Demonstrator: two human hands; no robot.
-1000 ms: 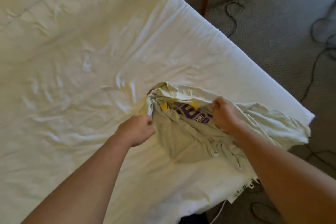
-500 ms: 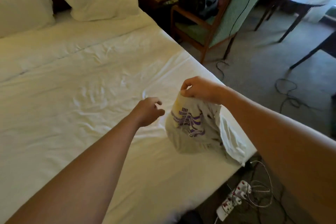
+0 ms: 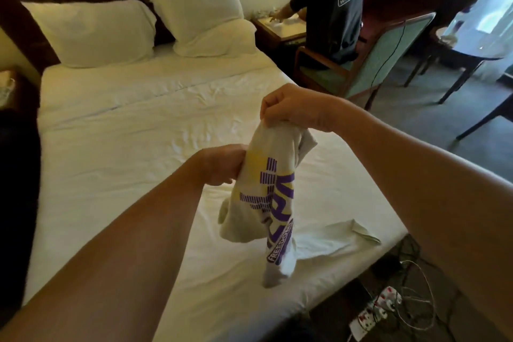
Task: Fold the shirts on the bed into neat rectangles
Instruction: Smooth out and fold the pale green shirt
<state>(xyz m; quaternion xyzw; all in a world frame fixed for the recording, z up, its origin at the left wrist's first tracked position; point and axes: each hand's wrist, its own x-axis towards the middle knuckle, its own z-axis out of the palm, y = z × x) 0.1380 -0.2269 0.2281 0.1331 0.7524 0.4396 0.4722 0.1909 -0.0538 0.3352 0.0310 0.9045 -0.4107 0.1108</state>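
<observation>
While hands (image 3: 288,111) lift shirt (image 3: 266,200), pillows (image 3: 91,33), armchair (image 3: 369,64).

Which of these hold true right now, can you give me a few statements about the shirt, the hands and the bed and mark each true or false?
1. The right hand grips the shirt from above. True.
2. The shirt lies flat, folded into a rectangle. False: it hangs bunched, its lower part trailing on the bed.
3. The left hand holds the shirt's side. True.
4. Three pillows sit at the headboard. False: two pillows show.
</observation>
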